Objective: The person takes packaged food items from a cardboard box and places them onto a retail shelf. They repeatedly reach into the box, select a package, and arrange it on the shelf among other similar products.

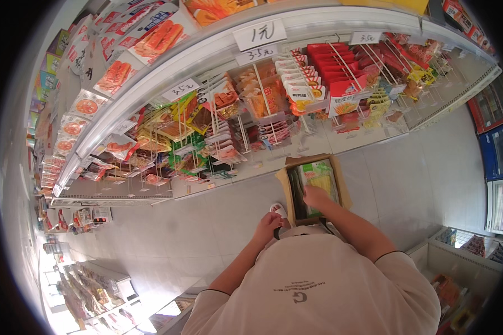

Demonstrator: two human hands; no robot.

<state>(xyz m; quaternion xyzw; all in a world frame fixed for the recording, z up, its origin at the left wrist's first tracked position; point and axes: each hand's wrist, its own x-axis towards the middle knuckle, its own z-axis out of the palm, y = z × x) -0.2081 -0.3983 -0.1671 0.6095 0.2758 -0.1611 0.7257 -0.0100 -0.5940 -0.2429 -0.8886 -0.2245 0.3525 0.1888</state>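
An open cardboard box stands on the tiled floor, between my body and the shelf. Inside it lie green-and-white plastic packages with a yellowish content showing, and a dark strip runs along the left inner side. My right hand reaches into the box over the packages, its fingers curled against one; whether they grip it cannot be told. Left of the box, my left hand is held near my knee with its fingers bent, and what is in it, if anything, is not visible. Below it shows a light sandal.
Ahead, a long white shelf carries hooks with hanging snack packets and handwritten price cards. Red packets hang right of centre. A chest with packaged goods stands at lower right, coolers at far right, and a display rack at lower left.
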